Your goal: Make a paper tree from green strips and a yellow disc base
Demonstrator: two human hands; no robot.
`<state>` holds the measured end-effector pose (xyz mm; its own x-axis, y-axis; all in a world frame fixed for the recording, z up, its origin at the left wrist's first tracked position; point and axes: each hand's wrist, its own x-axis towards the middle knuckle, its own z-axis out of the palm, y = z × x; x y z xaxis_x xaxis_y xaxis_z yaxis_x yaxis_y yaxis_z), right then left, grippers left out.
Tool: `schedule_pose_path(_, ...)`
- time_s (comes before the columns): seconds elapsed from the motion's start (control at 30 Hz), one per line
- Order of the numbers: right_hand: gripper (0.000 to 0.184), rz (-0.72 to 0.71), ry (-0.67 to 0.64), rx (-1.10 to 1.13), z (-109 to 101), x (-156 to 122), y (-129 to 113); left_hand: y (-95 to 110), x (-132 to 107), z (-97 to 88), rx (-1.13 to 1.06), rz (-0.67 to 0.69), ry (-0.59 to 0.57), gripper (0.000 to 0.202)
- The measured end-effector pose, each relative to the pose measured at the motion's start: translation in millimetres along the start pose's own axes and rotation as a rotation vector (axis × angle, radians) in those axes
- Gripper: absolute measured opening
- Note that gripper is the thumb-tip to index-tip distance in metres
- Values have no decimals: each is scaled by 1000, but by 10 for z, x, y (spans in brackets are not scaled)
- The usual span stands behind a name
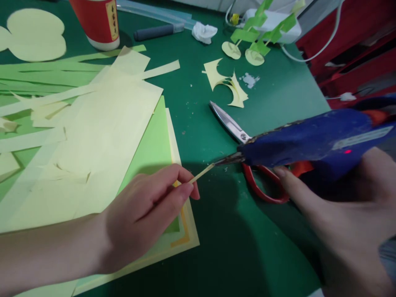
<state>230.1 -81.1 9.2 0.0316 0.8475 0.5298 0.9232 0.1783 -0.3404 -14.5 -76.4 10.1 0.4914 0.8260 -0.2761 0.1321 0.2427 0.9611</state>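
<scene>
Pinching a thin stick (201, 173) between thumb and forefinger of the left hand (148, 210), with the other fingers curled in. Pointing the stick up and to the right, its far end at the nozzle (230, 159) of a blue glue gun (303, 138). Gripping the glue gun in the right hand (343, 214), thumb forward along the near side, below a lit red light (348, 151); too blurred and cropped there to tell quite how the remaining fingers sit.

Passing with the glue gun over scissors (229, 121), thus hiding part of them; lying on the green table (222, 255), red handle nearer, tip pointing away. Reaching with the left hand across a slanted pale sheet (102, 152), a green sheet (148, 140) and an orange-cornered board (192, 239).

Looking farther out, meeting curved scraps (213, 74) past the scissors' tip, then two paper plants (255, 57) on round bases, just before a white power strip (287, 31). Finding, toward the far left, green strips (62, 72), a rounded cutout (37, 33), a red cup (102, 20), a dark pen (154, 32) and a crumpled tissue (204, 33).
</scene>
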Motion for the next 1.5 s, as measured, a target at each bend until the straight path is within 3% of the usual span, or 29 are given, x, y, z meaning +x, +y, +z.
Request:
schedule_pose_path(0.23, 35, 66, -14, 1, -19, 2, -5, -5, 6, 2, -8, 13, 4, 25)
schedule_pose_path(0.4, 30, -16, -20, -56, -15, -5, 7, 0, 6, -6, -2, 12, -7, 25)
schedule_pose_path(0.5, 43, -69, 12, -121, 12, 38, 31, -2, 4, -14, 7, 8, -18, 25)
schedule_pose_path(0.6, 48, 41, 22, -135, 55, 131, 88, -2, 2, -20, 15, -19, -32, 24)
schedule_pose_path(0.73, 41, 294, 31, -54, 96, 280, 261, -5, -1, -24, -14, -63, -55, 23)
schedule_pose_path(0.87, 41, 525, -110, -164, 95, 407, 447, -28, -11, -59, -39, -100, -115, 23)
schedule_pose_path(0.97, 37, 542, -210, -219, 99, 467, 515, -55, -24, -101, -35, -96, -173, 23)
schedule_pose_path(1.13, 42, 522, -311, -216, 158, 495, 576, -99, -40, -128, -25, -71, -173, 28)
schedule_pose_path(1.5, 59, 603, -366, -365, 238, 595, 699, -68, -54, -124, -76, -48, -199, 32)
